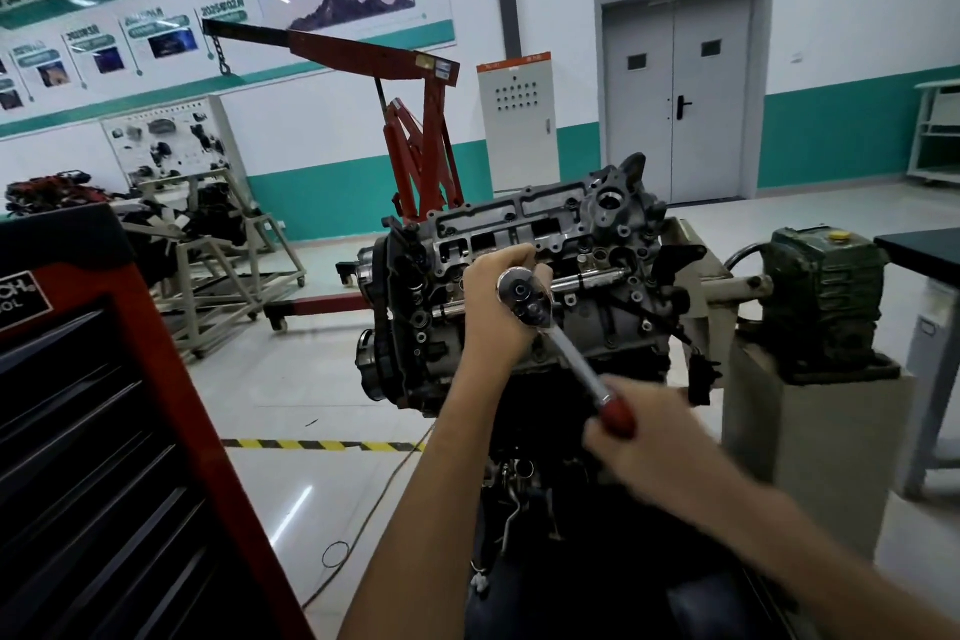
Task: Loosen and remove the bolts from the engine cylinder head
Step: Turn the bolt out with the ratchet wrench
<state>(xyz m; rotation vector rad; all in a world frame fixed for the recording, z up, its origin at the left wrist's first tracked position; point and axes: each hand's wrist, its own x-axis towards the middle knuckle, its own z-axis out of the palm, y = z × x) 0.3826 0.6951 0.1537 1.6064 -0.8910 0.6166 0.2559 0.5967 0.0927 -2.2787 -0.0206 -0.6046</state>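
Left hand [493, 307] clasping ratchet [566, 353] at mid head [519, 218]; right hand [644, 431], blurred, gripping its handle [618, 418] below. Bolt hidden under ratchet. Pulled askew, could slip off: rounded bolt, knuckles against head.

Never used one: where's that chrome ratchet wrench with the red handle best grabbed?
At the red handle, coming from the near side: the chrome ratchet wrench slants from the grey metal cylinder head toward the person, so that end gives most leverage. The right hand grips there; the left hand holds its head.
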